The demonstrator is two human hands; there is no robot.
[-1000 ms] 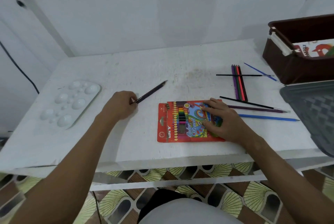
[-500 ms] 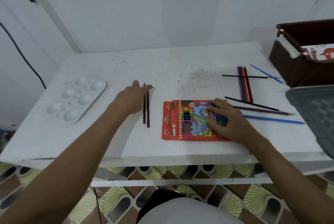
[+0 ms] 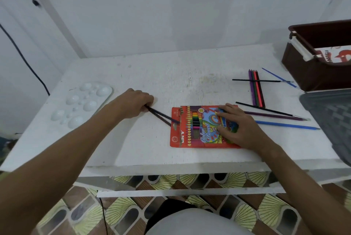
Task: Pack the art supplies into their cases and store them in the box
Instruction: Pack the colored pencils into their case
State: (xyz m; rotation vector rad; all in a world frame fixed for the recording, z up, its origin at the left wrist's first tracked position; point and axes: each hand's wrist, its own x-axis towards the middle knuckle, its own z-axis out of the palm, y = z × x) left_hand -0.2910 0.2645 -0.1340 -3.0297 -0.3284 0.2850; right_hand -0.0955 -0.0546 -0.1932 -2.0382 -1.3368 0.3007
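A red colour pencil case (image 3: pixel 185 136) lies flat near the front middle of the white table (image 3: pixel 171 75). My right hand (image 3: pixel 235 124) rests on its right half, fingers spread and pressing it down. My left hand (image 3: pixel 133 103) grips two dark pencils (image 3: pixel 161 116) by their far ends; their tips point at the case's open left end and touch it. Several coloured pencils (image 3: pixel 256 88) lie side by side further back on the right. Loose paint brushes (image 3: pixel 266 110) and a blue pencil (image 3: pixel 284 125) lie to the right of the case.
A white paint palette (image 3: pixel 83 103) sits at the left side of the table. A brown box (image 3: pixel 311 75) with a printed item inside stands at the back right. A grey lid (image 3: pixel 328 119) lies at the right edge, in front of the box.
My left hand has picked up the two dark pencils, which lay side by side on the table, and swung their tips to the case's left end. My right hand has stayed on the case.
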